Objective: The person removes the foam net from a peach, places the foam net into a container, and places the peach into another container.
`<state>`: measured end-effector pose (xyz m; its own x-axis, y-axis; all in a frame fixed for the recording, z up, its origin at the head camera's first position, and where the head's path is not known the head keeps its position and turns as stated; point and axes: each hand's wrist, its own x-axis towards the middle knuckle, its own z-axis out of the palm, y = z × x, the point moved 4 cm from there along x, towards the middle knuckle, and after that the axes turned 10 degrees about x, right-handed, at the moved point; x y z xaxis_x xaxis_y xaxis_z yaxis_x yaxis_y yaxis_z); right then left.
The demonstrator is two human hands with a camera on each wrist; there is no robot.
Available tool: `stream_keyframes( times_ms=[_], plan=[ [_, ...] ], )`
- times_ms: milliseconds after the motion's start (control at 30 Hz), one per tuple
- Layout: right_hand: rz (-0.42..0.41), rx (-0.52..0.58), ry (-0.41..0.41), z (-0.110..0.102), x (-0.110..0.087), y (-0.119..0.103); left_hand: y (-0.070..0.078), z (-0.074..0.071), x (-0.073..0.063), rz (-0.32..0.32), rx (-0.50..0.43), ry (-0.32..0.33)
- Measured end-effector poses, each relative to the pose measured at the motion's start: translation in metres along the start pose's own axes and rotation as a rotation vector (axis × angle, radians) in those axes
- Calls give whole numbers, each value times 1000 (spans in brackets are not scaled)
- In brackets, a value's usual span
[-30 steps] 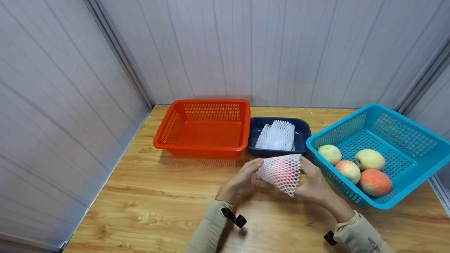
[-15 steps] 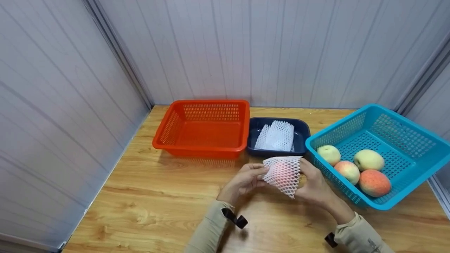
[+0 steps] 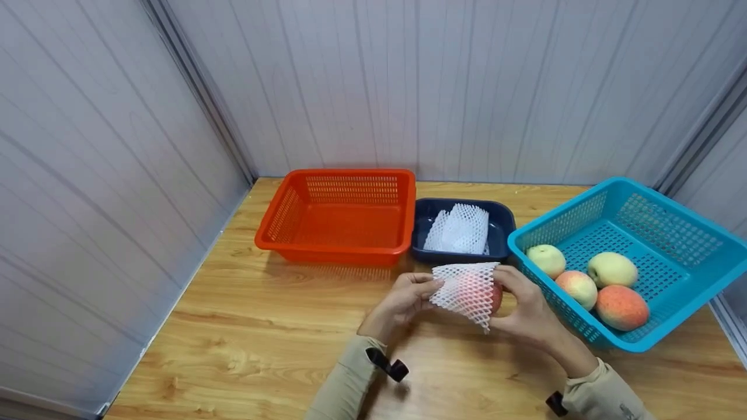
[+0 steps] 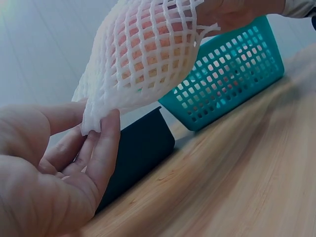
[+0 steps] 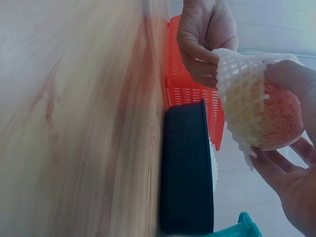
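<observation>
A red and yellow peach (image 5: 284,118) sits partly inside a white foam net sleeve (image 3: 464,289), held up over the table. My left hand (image 3: 405,300) pinches the sleeve's gathered left end between thumb and fingers, seen closely in the left wrist view. Around the sleeve's wide right end, my right hand (image 3: 531,312) grips the peach and the net's rim with curled fingers and thumb. In the right wrist view the peach's red side sticks out of the net toward the right palm.
Behind the hands stands a dark blue tray (image 3: 502,233) with folded white foam nets (image 3: 467,227). An orange basket (image 3: 338,254) is to its left. At the right, a turquoise basket (image 3: 688,274) holds several peaches (image 3: 621,306). Wall panels (image 3: 373,87) rise behind the wooden table (image 3: 245,338).
More of the peach's red side now shows at the sleeve's right end. My right hand has shifted slightly right and down, while the left keeps its pinch.
</observation>
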<state>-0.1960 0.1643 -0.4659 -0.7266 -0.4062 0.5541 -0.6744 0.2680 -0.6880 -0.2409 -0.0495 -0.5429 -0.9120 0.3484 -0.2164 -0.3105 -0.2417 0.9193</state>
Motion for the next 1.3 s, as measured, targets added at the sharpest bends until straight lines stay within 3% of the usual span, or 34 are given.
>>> stream_keyframes(
  times_ms=[500, 700, 767, 900, 1067, 1133, 1300],
  plan=[
    [-15, -5, 24, -20, -9, 2, 5, -20, 0, -17, 50, 46],
    [-106, 10, 76, -30, 1, -32, 5, -26, 1, -21, 52, 73],
    [-121, 7, 85, -32, 1, -33, 6, -26, 0, -13, 45, 68],
    [-108, -20, 85, -34, -5, -12, 7, -25, -1, 3, 30, 46],
    [5, -29, 61, -34, -13, 5, 8, -26, -3, 12, 16, 59],
    [24, -21, 61, -34, -14, 5, 8, -25, -3, 22, 9, 68],
    [-31, -15, 81, -36, -11, -14, 9, -23, -3, 59, -6, 91]
  ],
)
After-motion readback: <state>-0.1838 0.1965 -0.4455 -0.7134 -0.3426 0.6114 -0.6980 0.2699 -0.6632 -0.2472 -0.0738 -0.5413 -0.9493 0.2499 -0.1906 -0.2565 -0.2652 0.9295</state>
